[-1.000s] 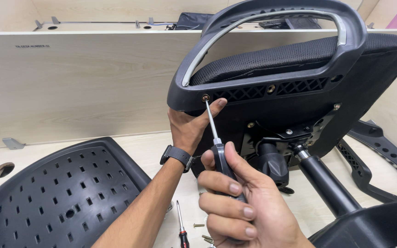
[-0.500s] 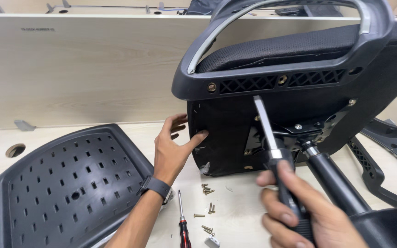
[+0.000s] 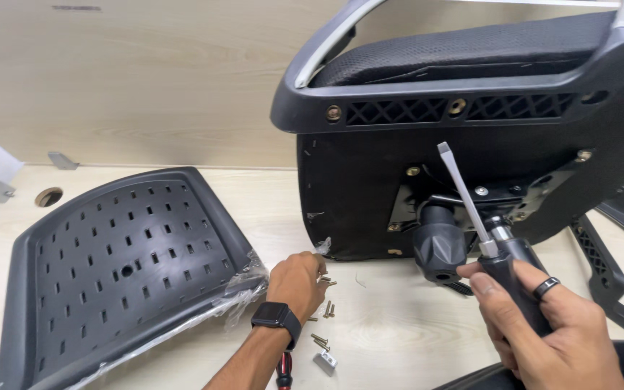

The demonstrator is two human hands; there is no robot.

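— Bench view: the left hand [image 3: 296, 280], fingers curled and pinching at the loose screws [image 3: 324, 309] lying on the table [image 3: 399, 339] just beside the upended chair seat [image 3: 471, 144]. What does the right do?

— The right hand [image 3: 543, 332] grips a flat screwdriver [image 3: 471, 209], fingers closed round its black handle, blade tilted up near the seat's underside.

— Advice for the pick-up?

— I'd judge: take one screw, pinch it by the head, keep the blade clear.

— Counts?

— One perforated back panel [image 3: 124, 267], one seat, roughly seven screws, a second red-handled driver [image 3: 283, 372], one small white block [image 3: 324, 361].
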